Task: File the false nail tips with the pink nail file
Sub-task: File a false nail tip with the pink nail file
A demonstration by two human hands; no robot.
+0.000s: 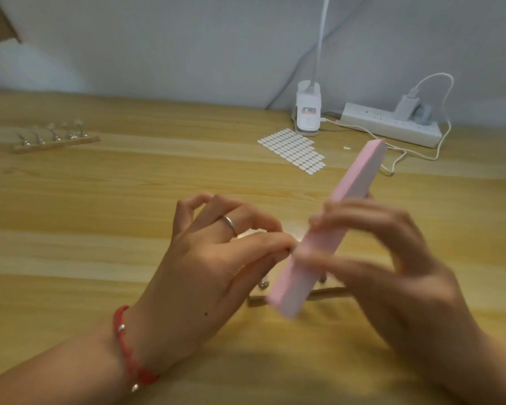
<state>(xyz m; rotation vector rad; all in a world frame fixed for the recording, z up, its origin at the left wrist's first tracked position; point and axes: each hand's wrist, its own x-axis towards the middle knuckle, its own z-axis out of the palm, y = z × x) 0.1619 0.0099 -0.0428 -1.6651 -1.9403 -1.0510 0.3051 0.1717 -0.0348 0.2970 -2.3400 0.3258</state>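
Filing in hand. The pink nail file [351,197] is gripped by the right hand [398,267], tilted over the counter [100,200]. A small item, judged a nail tip [290,248], is pinched in the left hand [211,258] grip, touching the file. Next: short strokes, tip held steady.

Soft, even indoor light falls from above and warms the wooden table [100,200]. There is no hard glare, only a pale sheen at its far left. A broad, faint shadow spreads under the arms along the bottom edge. The right hand [392,258] and the pink nail file [333,223] it grips are smeared by motion blur. The left hand [205,258] is sharper, though the false nail tip [290,249] it pinches is barely legible. The wooden stand [53,138] far left looks hazy, and the table's back edge bows.
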